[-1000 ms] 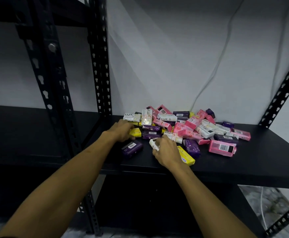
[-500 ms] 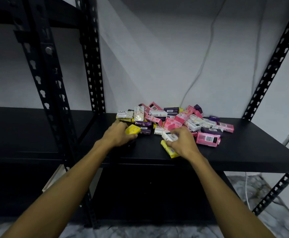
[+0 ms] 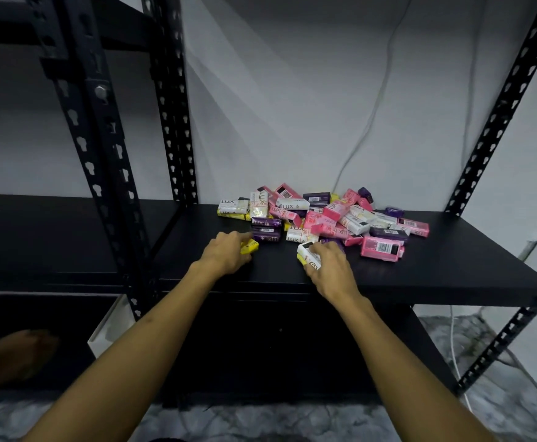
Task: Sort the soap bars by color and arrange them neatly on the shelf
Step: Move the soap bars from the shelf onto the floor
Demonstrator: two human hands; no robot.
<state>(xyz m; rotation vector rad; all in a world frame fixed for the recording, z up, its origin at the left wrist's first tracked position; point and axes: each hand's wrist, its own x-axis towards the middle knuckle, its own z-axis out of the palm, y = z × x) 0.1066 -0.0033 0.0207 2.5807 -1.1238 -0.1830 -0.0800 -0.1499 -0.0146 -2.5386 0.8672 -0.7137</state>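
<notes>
A heap of boxed soap bars [image 3: 327, 215] in pink, purple, white and yellow lies on the black shelf board [image 3: 436, 269], towards its back. My left hand [image 3: 227, 255] grips a yellow bar [image 3: 250, 246] just in front of the heap's left side. My right hand [image 3: 331, 266] holds a white bar [image 3: 308, 254] stacked on a yellow bar [image 3: 300, 258], and a purple bar peeks out behind its fingers. A large pink bar [image 3: 382, 248] lies alone to the right of that hand.
Black perforated uprights stand at the left [image 3: 101, 148], back left [image 3: 178, 122] and right [image 3: 496, 113]. A second black shelf [image 3: 53, 237] adjoins on the left. A grey cable [image 3: 372, 106] runs down the white wall behind the heap. Marbled floor shows below.
Both hands have drawn back from the heap towards the shelf's front. The left carries the yellow bar, the right the white and yellow bars. The camera has pulled back.
</notes>
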